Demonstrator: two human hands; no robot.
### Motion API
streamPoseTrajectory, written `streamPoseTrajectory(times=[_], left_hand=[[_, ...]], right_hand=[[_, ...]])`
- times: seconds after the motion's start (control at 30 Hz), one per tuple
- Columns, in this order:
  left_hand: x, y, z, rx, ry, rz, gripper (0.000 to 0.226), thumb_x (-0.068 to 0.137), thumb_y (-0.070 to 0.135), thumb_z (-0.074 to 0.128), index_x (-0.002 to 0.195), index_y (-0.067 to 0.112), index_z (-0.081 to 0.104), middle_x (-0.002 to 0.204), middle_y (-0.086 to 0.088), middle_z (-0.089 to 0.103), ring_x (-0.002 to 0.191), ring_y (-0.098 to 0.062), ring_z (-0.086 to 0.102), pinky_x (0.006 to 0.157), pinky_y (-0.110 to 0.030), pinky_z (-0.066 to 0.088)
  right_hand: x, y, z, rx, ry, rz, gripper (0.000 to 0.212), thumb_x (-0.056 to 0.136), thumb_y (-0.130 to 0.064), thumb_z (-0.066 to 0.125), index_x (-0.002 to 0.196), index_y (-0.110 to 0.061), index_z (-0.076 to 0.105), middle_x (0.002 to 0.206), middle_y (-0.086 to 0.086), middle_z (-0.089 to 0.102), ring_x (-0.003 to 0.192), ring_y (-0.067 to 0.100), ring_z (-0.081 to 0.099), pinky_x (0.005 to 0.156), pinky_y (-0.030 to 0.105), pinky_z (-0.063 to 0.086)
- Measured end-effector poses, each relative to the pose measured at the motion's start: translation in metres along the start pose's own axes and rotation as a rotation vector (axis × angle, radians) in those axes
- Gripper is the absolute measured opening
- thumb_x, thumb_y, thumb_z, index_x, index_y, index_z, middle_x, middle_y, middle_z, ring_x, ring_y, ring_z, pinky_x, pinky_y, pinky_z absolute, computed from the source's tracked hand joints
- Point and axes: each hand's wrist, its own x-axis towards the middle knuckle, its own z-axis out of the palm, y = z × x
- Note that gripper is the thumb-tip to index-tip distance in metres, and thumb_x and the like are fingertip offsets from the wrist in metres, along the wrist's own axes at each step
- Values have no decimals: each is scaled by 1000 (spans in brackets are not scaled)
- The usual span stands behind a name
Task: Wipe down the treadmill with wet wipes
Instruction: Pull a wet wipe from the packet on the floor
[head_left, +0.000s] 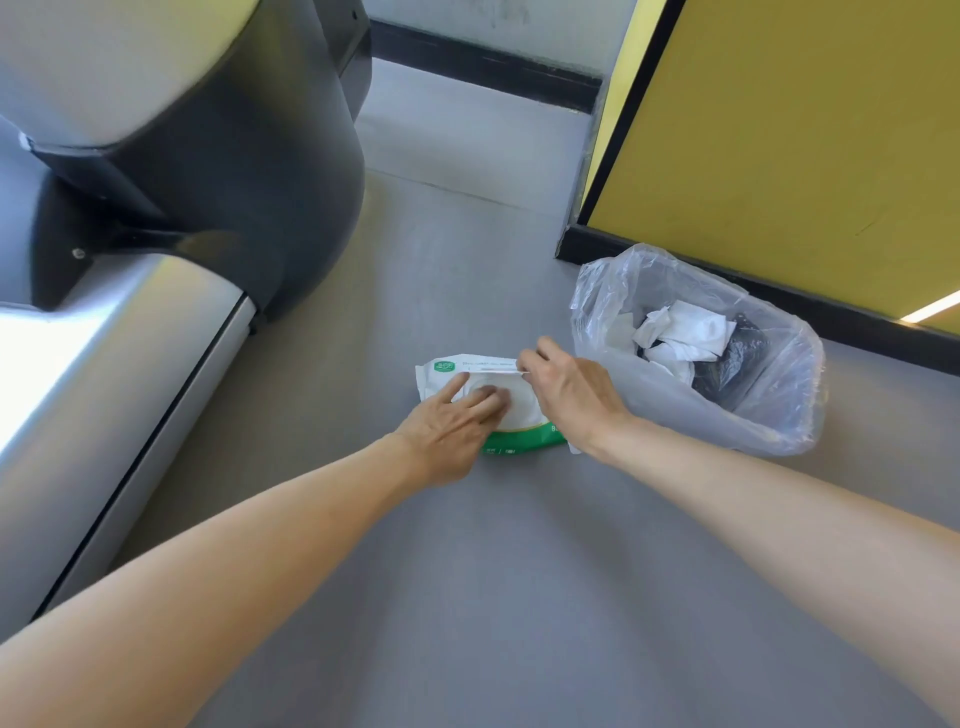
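Grey floor carries the wet-wipe pack, pressed flat by straight fingers of the left hand; its lid flap is pinched by the right hand. Just beyond, a lined bin is set; the treadmill is located left.

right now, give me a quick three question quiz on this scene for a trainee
1. True or false: the wipes pack lies on the floor.
2. Which of the hands pinches the pack's lid flap? A: left hand. B: right hand.
3. Fill in: the crumpled white wipes lie inside the ___.

Key: 1 true. 2 B; the left hand presses flat on the pack. 3 bin, lined with a clear bag.
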Motion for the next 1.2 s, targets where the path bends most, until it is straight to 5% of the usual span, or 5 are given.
streamPoseTrajectory(times=[0.27, 0.8, 0.93, 1.07, 1.2], left_hand=[[-36, -31, 2, -23, 239, 104, 42, 74, 6, 27, 84, 6, 67, 75, -6, 53, 59, -22, 49, 49, -30, 37], [-5, -8, 6, -208, 97, -114, 60, 75, 0, 37, 131, 17, 54, 145, -16, 40, 138, -31, 35, 109, -54, 27], [4, -21, 1, -217, -128, -146, 79, 83, -3, 39, 151, 18, 6, 158, -4, 5, 146, -24, 5, 112, -48, 12], [10, -30, -8, -291, -225, -98, 71, 88, -1, 39, 151, 19, 14, 157, -2, 13, 144, -22, 14, 114, -46, 14], [11, -53, -66, -1402, -202, -714, 36, 90, 5, 44, 120, 15, 60, 126, -6, 54, 117, -22, 50, 95, -29, 35]], right_hand=[[-16, 0, 11, -19, -133, -184, 17, 96, -16, 53, 107, -4, 56, 105, 12, 50, 70, 37, 59, 53, 37, 36], [-18, -18, 20, -130, -341, -175, 36, 94, -9, 38, 130, -13, 45, 101, 7, 48, 86, 33, 59, 59, 36, 35], [8, -9, 3, 380, -84, 274, 27, 95, -26, 46, 113, -18, 64, 109, 5, 65, 103, 28, 59, 78, 31, 45], [26, -8, -9, 1192, -248, 738, 29, 89, -12, 62, 117, -15, 63, 111, 5, 60, 90, 18, 57, 58, 23, 40], [30, -17, -51, 1521, -224, 845, 43, 91, 8, 50, 129, -11, 54, 121, 8, 53, 94, 24, 58, 61, 26, 50]])
